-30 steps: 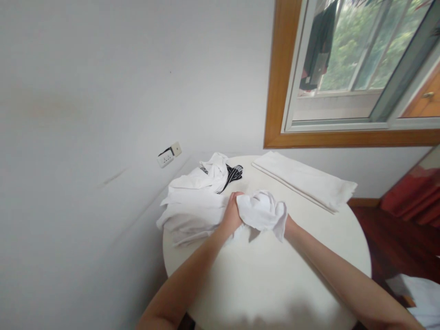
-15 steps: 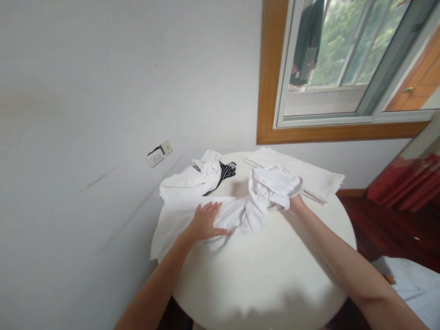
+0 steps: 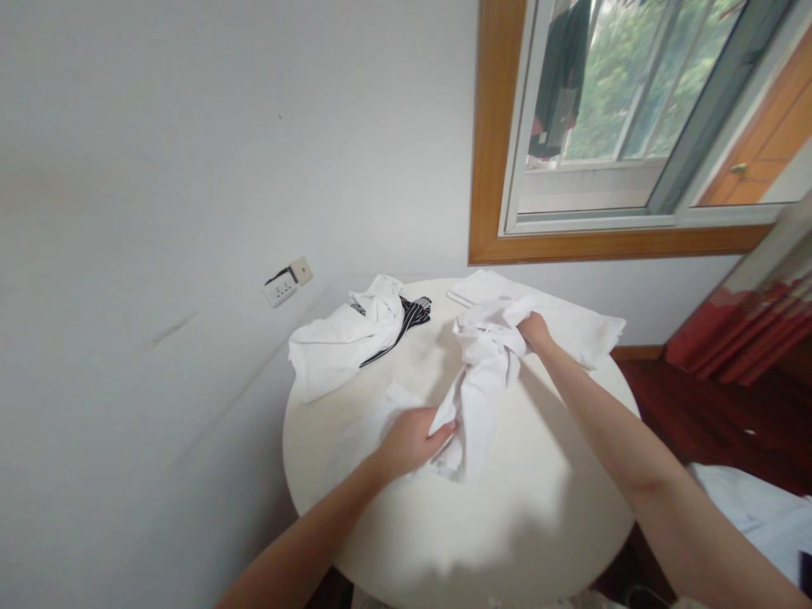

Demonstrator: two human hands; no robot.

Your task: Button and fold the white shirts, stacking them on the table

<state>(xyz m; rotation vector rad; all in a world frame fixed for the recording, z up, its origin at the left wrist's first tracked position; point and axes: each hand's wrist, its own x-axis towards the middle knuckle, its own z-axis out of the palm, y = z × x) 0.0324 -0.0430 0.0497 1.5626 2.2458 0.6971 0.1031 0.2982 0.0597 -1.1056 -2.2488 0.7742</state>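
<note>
A crumpled white shirt (image 3: 485, 389) stretches between my two hands over the middle of the round white table (image 3: 539, 516). My left hand (image 3: 409, 440) pinches its near side between thumb and fingers, low over the table. At the bunched far end, my right hand (image 3: 536, 332) is closed on the fabric, its fingertips partly hidden by the cloth. Part of the shirt beside my left hand is blurred by motion.
Left on the table lies a rumpled white garment (image 3: 336, 342) with a black striped piece (image 3: 415, 313). Folded white cloth (image 3: 580, 326) lies at the back right, near the shirt. The wall with a socket (image 3: 280, 288) and a wood-framed window (image 3: 589, 247) stands behind.
My left hand, flat on the cloth before, has closed on it and moved right and nearer. The shirt's left part has been drawn off the table's left side. My right hand has lifted slightly.
</note>
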